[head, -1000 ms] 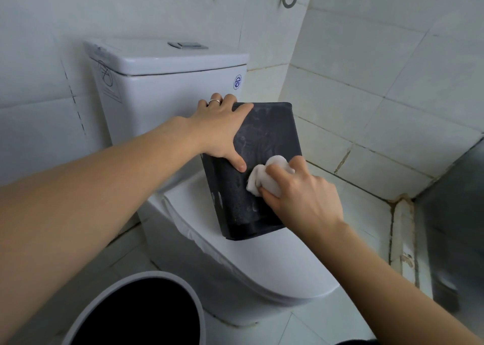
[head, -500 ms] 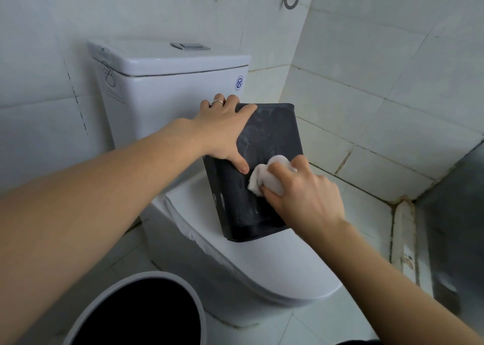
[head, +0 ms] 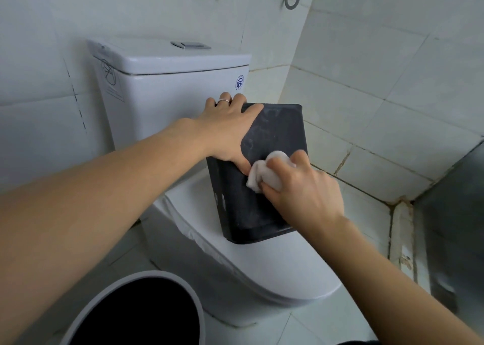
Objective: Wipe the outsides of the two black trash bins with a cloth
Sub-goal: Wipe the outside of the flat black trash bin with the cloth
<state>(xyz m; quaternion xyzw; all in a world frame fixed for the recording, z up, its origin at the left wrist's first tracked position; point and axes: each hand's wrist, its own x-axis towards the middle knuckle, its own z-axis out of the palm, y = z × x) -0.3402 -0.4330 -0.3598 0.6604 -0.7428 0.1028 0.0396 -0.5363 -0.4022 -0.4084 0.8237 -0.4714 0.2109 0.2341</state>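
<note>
Since a second ago the right hand (head: 301, 187) has slid the cloth (head: 264, 176) a little leftward on the bin's face, so the cloth now sits just beside the left thumb, nearly touching it; the left hand (head: 230, 130) has kept its place on the bin.

Head view: a rectangular black trash bin (head: 272, 135) lies tilted on the closed toilet lid (head: 262, 266), its near end resting on the lid toward the lid's rear right part and its far end leaning up near the toilet tank (head: 170, 91). Its broad dark face is turned up toward the camera and looks smeared and damp. The left hand lies over the bin's upper left corner with fingers spread and straight across the top edge, thumb pressed down along the face; a ring (head: 224, 101) shows on one finger. The right hand is curled around the wadded white cloth, pinching it between thumb and fingers and pressing it against the middle of the bin's face. Both forearms reach in bare from the lower corners.

At the bottom left, on the tiled floor (head: 327, 326) beside the toilet's left side, stands a round bin (head: 136, 310) with a pale rim and a dark inside; only its top shows. White wall tiles (head: 379, 83) surround the toilet, and two hooks hang at the upper edge.
</note>
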